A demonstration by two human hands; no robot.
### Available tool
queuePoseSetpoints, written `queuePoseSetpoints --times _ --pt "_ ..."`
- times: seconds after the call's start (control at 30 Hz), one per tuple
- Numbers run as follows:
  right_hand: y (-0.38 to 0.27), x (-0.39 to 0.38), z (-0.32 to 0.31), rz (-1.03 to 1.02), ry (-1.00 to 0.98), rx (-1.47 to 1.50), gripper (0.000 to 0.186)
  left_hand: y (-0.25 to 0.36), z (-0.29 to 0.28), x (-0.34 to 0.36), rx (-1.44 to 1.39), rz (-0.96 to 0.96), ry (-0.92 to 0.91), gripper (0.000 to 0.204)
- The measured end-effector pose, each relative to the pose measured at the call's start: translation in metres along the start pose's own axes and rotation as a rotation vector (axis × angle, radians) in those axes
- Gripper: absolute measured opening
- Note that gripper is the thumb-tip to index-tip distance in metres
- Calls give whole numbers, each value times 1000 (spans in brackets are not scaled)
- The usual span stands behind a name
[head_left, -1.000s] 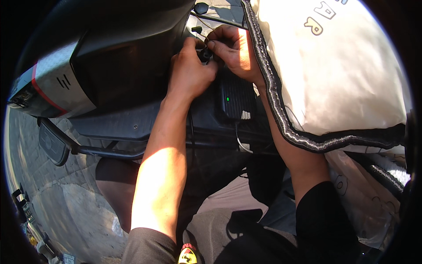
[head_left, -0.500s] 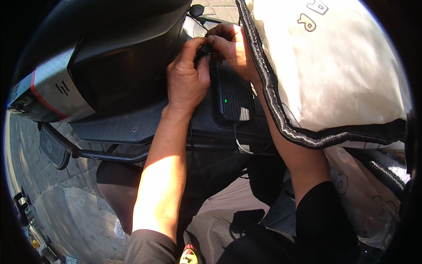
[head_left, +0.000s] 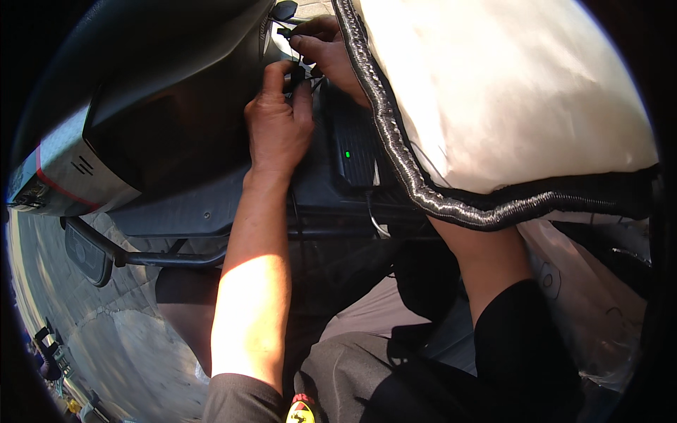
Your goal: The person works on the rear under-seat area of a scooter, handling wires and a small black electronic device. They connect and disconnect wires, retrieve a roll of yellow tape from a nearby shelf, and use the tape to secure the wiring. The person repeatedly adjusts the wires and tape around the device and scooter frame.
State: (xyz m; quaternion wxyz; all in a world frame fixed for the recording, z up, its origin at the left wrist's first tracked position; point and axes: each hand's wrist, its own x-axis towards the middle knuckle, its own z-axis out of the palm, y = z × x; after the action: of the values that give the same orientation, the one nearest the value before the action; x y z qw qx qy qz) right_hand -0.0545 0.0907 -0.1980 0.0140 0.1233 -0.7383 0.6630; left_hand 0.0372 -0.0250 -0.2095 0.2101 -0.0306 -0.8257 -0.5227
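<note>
My left hand (head_left: pixel 276 130) is closed, thumb and fingers pinching a small black plug-like piece (head_left: pixel 298 72) beside the scooter's dark body. A little beyond it, my right hand (head_left: pixel 330 56) pinches a small dark piece (head_left: pixel 285 33), too small to name. Something thin like a cord runs between the two pieces. Below the hands lies a black ribbed box (head_left: pixel 358 158) with a green light and a grey cable (head_left: pixel 378 222) at its near end. The quilted cover hides part of my right forearm.
A white quilted cover (head_left: pixel 508 106) with black trim fills the right side. The scooter's black body (head_left: pixel 176 106) takes up the upper left, above its footboard (head_left: pixel 183 204). A footrest (head_left: pixel 88 254) on a bent bar sticks out at left, over paving (head_left: pixel 127 338).
Both hands have moved up and left in the picture and drawn apart, from touching to a small gap. A thin cord and the dark piece in my right fingers now show.
</note>
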Motion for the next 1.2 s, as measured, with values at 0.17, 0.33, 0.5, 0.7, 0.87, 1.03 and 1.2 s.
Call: queuePoseSetpoints --times 0.17,0.33,0.5,0.7,0.87,1.03,1.2 --pt "-7 4 11 15 60 -14 30 0 -2 0 8 -30 2 29" --pt "-17 3 15 14 104 -30 30 1 -1 -1 41 -18 13 29" --pt "-24 1 19 23 149 -48 30 0 2 1 82 23 76 31" --pt "-35 2 23 38 183 -87 31 -4 9 5 106 42 122 27" --pt "-48 -1 21 80 172 -118 24 -5 11 7 126 49 151 22" --pt "-54 2 17 111 191 -172 23 -4 15 15 151 83 175 21" --pt "-38 8 20 -19 239 -106 21 -4 19 21 91 -11 146 23"
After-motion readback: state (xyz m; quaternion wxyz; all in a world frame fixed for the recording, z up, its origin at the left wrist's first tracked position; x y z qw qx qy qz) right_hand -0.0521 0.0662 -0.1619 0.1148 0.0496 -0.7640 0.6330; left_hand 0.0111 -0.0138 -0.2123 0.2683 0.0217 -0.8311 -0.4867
